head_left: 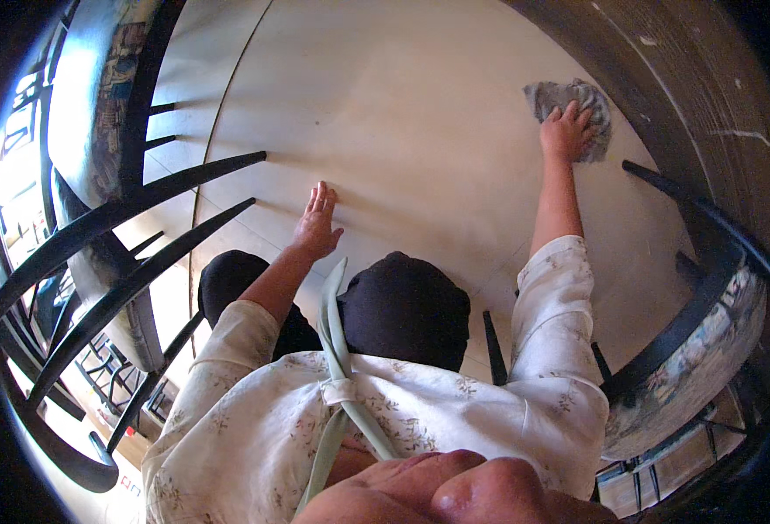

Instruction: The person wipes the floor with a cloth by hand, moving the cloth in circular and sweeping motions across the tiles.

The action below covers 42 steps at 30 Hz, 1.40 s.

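Note:
A crumpled grey cloth [598, 121] lies on the pale tiled floor [411, 98], at the far right near a dark wooden edge. My right hand [567, 133] presses down on it with fingers spread, arm stretched forward. My left hand [318, 223] is stretched out low in front of my left knee, holding nothing, thumb apart from the straight fingers. Whether its palm touches the floor I cannot tell. Between my arms are my knees in dark trousers [404, 311].
On the left, a chair with dark legs [201, 173] lies tipped, its legs pointing toward my left hand. A patterned chair seat [699, 373] stands close at my right. The dark wooden surface [679, 72] curves along the upper right. A thin joint line [231, 85] crosses the floor.

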Each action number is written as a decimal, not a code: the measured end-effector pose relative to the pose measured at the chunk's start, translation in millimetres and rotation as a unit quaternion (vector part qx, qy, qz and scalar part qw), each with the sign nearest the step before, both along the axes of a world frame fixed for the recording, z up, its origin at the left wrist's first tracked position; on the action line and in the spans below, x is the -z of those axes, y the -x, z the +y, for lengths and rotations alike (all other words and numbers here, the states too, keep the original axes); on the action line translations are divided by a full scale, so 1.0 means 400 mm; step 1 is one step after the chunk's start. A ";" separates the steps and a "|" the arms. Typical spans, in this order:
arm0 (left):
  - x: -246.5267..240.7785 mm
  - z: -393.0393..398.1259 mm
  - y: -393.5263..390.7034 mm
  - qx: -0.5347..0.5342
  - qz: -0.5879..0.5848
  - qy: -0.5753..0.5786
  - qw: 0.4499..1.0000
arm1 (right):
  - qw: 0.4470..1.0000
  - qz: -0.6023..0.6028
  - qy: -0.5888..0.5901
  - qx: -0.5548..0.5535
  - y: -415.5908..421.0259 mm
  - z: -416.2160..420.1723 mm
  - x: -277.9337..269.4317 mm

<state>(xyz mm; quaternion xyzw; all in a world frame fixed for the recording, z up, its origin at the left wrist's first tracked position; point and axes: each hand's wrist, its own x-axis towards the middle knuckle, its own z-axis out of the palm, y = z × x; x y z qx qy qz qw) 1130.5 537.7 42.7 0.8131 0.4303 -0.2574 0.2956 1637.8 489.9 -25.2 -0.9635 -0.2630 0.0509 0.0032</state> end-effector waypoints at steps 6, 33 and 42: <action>-0.009 -0.012 0.002 -0.004 0.051 0.019 0.999 | 0.992 -0.003 0.021 -0.126 0.044 0.093 0.015; 0.068 0.138 -0.130 -0.161 -0.267 -0.219 0.925 | 0.906 0.111 -0.109 -0.394 0.400 -0.181 -0.031; 0.070 0.116 -0.038 -0.246 -0.244 -0.215 0.913 | 0.968 -0.044 -0.077 -0.236 0.297 0.006 -0.029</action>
